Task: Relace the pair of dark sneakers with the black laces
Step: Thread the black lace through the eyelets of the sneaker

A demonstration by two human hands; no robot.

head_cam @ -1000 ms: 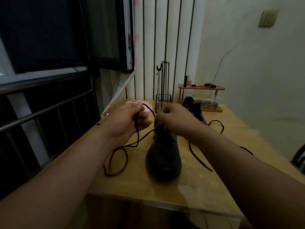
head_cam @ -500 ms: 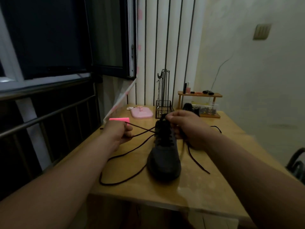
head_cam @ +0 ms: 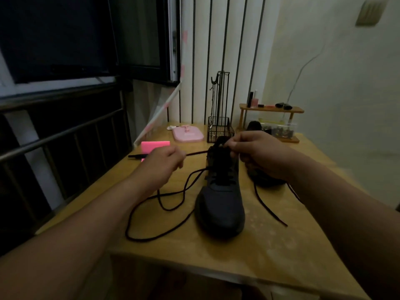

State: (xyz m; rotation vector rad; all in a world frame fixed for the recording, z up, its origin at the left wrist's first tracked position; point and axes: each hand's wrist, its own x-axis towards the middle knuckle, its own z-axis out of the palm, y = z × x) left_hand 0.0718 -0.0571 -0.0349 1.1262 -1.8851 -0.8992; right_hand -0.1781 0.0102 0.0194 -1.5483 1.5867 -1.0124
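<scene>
Black lace (head_cam: 195,153) in curled left hand (head_cam: 163,160)

The room is dim. A pale wooden table (head_cam: 270,245) fills the middle. At ten o'clock a dark window (head_cam: 54,35) sits above a metal railing (head_cam: 60,135). At twelve hangs a white panel with black vertical stripes (head_cam: 236,50). From one to three o'clock runs a pale wall (head_cam: 346,83), with a switch plate (head_cam: 369,13) high up.

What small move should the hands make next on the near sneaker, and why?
Probably draw the left hand outward to snug the lace tight. It pinches a strand running to the top of the sneaker, the right hand grips that top, and slack loops lie on the table.
</scene>
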